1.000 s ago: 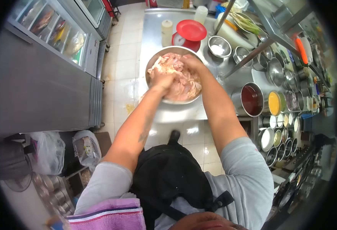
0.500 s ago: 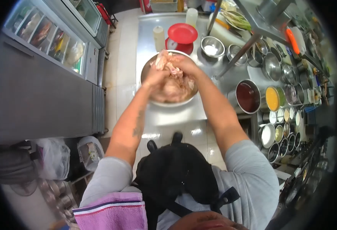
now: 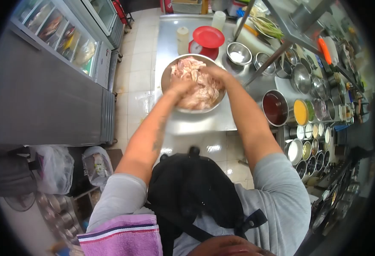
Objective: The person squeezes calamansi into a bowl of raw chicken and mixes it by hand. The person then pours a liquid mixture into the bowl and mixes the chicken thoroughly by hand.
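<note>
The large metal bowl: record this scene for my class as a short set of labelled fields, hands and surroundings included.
Container: large metal bowl, on a metal table
Contents: pale pink raw meat
Hands: left hand and right hand at the meat; fingers blurred, grip unclear
Beyond bowl: red plate, pale bottle
Right side: small metal bowl, pot of dark red liquid

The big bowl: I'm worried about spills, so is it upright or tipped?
Upright: the bowl rests on the table, mouth up, holding meat.
</note>
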A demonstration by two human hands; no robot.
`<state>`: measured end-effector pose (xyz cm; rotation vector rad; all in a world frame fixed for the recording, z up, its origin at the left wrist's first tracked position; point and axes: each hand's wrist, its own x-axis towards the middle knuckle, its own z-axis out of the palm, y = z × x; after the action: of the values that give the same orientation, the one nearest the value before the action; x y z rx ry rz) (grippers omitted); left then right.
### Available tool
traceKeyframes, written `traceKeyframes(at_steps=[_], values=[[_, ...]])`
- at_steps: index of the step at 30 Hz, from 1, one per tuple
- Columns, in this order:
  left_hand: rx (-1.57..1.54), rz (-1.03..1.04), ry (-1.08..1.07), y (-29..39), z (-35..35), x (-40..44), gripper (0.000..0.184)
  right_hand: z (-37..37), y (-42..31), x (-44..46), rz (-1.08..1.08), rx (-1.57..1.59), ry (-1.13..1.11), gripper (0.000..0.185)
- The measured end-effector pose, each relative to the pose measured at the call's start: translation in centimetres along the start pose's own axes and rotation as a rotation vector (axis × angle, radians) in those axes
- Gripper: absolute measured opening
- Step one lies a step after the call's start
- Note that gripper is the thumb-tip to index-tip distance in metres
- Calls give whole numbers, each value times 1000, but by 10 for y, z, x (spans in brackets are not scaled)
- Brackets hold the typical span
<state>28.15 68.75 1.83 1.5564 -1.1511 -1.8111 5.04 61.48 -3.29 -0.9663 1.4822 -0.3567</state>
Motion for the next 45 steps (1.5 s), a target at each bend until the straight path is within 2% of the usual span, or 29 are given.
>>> traceKeyframes(at_steps=[1,2,3,4,5,7,9,10,13,18,20,21,23,25,26,27,28,29,31,32,33,35,36,38,39,41,42,44,45], values=[[-6,9,8,-6,10,0,81,5,10,5,137,65,83,82],[-96,101,63,-15,19,5,84,3,13,11,196,110,-30,94],[-187,197,117,-22,23,14,87,15,6,-13,170,286,-104,82],[-189,204,120,-31,24,25,87,17,31,18,76,498,-262,70],[-218,193,114,-39,22,40,79,14,53,53,-26,711,-418,59],[-233,186,96,-57,11,73,72,17,58,61,26,746,-358,57],[-338,174,-149,-56,6,76,23,20,59,56,54,739,-293,55],[-400,121,-78,-58,11,73,20,22,57,53,57,732,-276,54],[-340,95,-137,-36,5,41,12,27,53,48,41,712,-229,52],[-341,140,-53,-11,9,27,11,23,32,38,-56,648,-182,44],[-316,197,-1,20,11,-5,23,27,14,16,-217,615,-158,32],[-273,229,11,40,11,-24,30,27,4,9,-221,557,-141,31],[-262,412,50,26,0,30,40,36,-29,-30,-329,402,-85,28],[-247,393,-36,50,-12,6,29,40,-50,-50,-417,111,41,31],[-296,513,-166,40,-22,36,24,47,-60,-71,-408,115,46,31],[-126,414,-201,37,-37,55,24,54,-73,-98,-344,-14,27,34],[-106,354,-173,41,-38,46,26,57,-83,-117,-287,-147,11,36],[-87,294,-141,40,-40,39,28,57,-86,-125,-289,-150,14,36],[31,323,-95,33,-45,28,32,52,-84,-135,-233,-201,36,40],[153,353,-47,30,-49,24,35,39,-70,-110,-194,-121,30,45],[173,480,53,28,-44,6,40,33,-59,-100,-196,-128,25,45],[333,413,-1,4,-47,32,49,27,-37,-84,-19,186,151,47],[327,412,7,-5,-40,31,49,25,-21,-70,-19,178,146,47],[315,267,263,-26,-12,21,58,22,9,-35,241,292,-39,46],[306,271,277,-38,-4,33,58,23,18,-23,235,277,-45,46],[530,260,579,-67,5,70,60,28,36,3,280,373,-34,47],[527,265,590,-69,1,76,60,29,56,31,271,366,-38,47],[60,136,58,-67,-14,87,53,26,92,82,132,817,-306,41],[62,144,57,-69,-18,94,53,31,73,50,139,759,-259,40]])
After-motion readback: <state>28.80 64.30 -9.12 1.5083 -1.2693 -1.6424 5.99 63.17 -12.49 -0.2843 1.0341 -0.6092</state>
